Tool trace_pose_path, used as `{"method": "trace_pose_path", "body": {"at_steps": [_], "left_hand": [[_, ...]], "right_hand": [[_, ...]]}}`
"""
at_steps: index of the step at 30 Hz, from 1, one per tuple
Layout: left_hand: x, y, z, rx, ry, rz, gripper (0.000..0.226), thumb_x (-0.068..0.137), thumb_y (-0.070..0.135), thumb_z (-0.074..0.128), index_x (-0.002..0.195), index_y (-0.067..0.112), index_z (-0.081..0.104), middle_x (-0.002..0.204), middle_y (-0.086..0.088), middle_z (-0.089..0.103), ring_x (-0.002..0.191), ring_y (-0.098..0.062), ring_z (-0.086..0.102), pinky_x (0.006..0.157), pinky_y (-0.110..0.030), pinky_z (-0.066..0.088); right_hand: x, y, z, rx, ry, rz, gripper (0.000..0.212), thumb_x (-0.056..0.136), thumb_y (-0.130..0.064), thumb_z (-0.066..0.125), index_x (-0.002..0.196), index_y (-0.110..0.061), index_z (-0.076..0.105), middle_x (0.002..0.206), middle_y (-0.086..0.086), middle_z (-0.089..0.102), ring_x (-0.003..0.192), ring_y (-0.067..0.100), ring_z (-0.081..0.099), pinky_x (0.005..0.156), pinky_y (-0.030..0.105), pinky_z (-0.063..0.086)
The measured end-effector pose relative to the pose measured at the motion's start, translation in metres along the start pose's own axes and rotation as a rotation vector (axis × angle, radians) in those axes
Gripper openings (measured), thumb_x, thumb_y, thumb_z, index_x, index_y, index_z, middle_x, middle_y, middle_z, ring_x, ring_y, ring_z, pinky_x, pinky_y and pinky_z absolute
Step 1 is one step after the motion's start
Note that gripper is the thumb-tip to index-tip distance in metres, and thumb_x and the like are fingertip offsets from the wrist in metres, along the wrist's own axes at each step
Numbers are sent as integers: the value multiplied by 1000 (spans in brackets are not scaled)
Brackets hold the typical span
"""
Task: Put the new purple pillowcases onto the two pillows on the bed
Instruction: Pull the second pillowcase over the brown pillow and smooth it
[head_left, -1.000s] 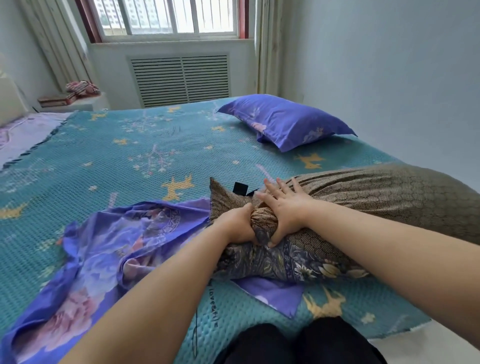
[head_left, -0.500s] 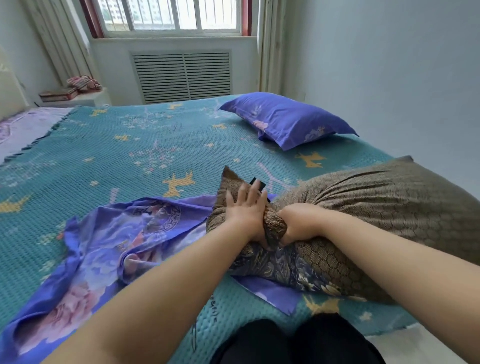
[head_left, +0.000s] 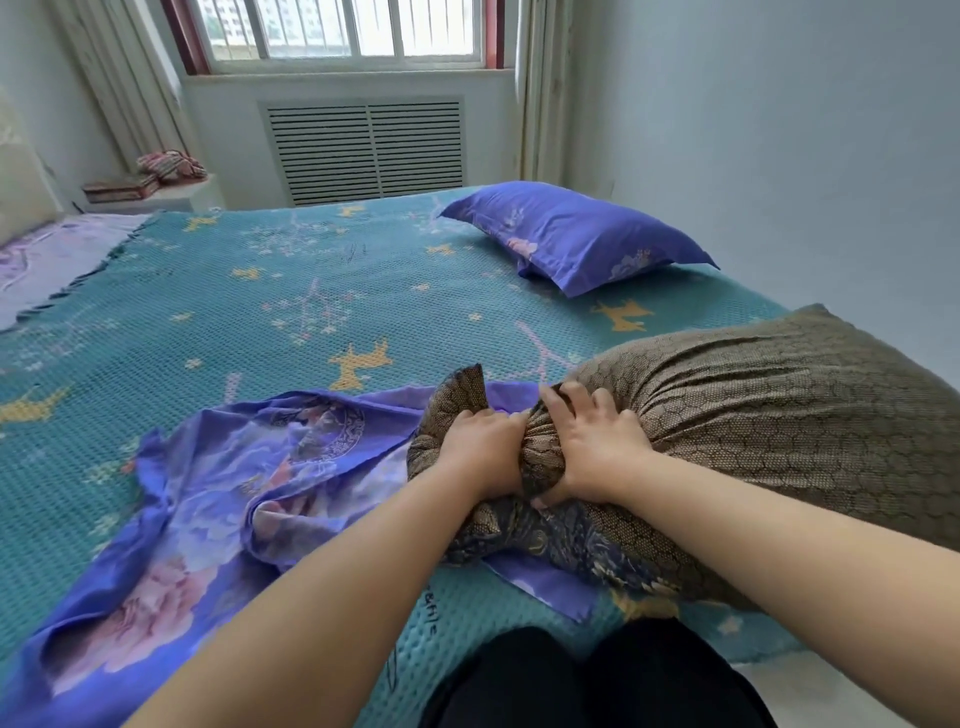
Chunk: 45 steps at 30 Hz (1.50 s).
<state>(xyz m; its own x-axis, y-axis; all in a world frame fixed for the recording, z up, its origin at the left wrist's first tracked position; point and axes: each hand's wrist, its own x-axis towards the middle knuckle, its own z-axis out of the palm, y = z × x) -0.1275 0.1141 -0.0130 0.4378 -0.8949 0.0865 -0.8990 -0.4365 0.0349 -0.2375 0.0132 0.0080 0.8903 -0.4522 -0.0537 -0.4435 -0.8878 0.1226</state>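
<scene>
Across the near bed (head_left: 218, 291), left to right: loose purple pillowcase (head_left: 218, 499) spread flat and empty, then left hand (head_left: 480, 447) and right hand (head_left: 592, 447) both gripping the brown pillow (head_left: 779, 415) by its bunched end. Best keep that end squeezed narrow, find the pillowcase mouth, feed it in. Far right, second pillow (head_left: 571, 236) already wears purple.

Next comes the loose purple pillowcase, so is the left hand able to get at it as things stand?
Probably yes. The pillowcase lies spread on the bed just left of the left hand, with nothing between them. But that hand now grips the bunched end of the brown pillow, so it must let go first.
</scene>
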Motion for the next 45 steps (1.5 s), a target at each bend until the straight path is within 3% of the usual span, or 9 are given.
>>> {"method": "trace_pose_path", "body": {"at_steps": [5, 9, 15, 19, 25, 29, 33, 35, 45], "left_hand": [[-17, 3, -1, -4, 54, 8, 87, 61, 57, 75, 129, 17, 39, 118, -3, 60, 113, -25, 52, 91, -37, 36], [-27, 6, 0, 22, 63, 33, 82, 66, 59, 69, 130, 18, 39, 120, -2, 57, 113, -25, 50, 94, -39, 35], [-53, -13, -18, -330, 182, 22, 67, 71, 69, 59, 127, 33, 50, 126, 6, 50, 118, -17, 42, 103, -36, 33], [-83, -81, -11, -603, 598, -508, 45, 78, 48, 67, 110, 16, 63, 112, -8, 64, 106, -26, 55, 91, -36, 41], [-136, -144, 24, -901, 325, -1366, 79, 76, 29, 73, 137, -1, 33, 139, -28, 38, 129, -38, 39, 103, -46, 37], [-138, -167, 77, -1259, 364, -1310, 69, 47, 24, 68, 106, -10, 56, 92, -17, 59, 88, -29, 63, 68, -43, 51], [-146, -139, 23, -1429, 417, -1180, 12, 81, 9, 54, 85, 5, 64, 56, -15, 60, 50, -22, 59, 47, -27, 46], [-144, -136, 7, -1646, 395, -1137, 21, 88, 2, 44, 71, 10, 55, 39, -2, 53, 32, -13, 51, 38, -16, 42], [-126, -130, -12, -1877, 350, -1083, 7, 88, 14, 54, 83, 10, 56, 71, -7, 55, 57, -18, 55, 52, -25, 49]], "right_hand": [[12, 1, -10, -306, -38, -193, 130, 52, -88, 55, 151, -18, 8, 159, 9, -10, 144, 32, -18, 113, 57, -10], [15, 7, -12, -77, -17, -360, 86, 56, -72, 67, 121, -21, 44, 122, 0, 57, 122, 20, 47, 110, 33, 24], [4, 8, -3, 65, 75, -321, 67, 71, -63, 62, 117, -18, 43, 99, 5, 66, 93, 29, 60, 70, 32, 36], [-8, 14, -26, 72, 103, -336, 52, 83, -51, 57, 121, -19, 44, 98, 4, 66, 88, 28, 61, 62, 28, 32], [2, -19, -84, 170, 325, -282, 39, 84, -46, 53, 115, -23, 50, 111, 9, 65, 99, 35, 60, 69, 32, 39], [27, -60, -87, 75, 402, -196, 35, 85, -37, 52, 114, -20, 47, 114, 2, 63, 96, 31, 63, 66, 30, 37], [49, -75, -54, 90, 365, 29, 58, 79, -31, 52, 134, -23, 35, 115, 2, 63, 88, 28, 65, 64, 30, 37], [51, -79, -39, 127, 321, 128, 66, 78, -26, 51, 141, -21, 29, 112, 5, 64, 89, 28, 65, 65, 30, 39], [26, -108, -16, -23, 439, -121, 48, 76, -23, 51, 123, -16, 47, 82, 0, 67, 71, 25, 63, 61, 26, 32]]}}
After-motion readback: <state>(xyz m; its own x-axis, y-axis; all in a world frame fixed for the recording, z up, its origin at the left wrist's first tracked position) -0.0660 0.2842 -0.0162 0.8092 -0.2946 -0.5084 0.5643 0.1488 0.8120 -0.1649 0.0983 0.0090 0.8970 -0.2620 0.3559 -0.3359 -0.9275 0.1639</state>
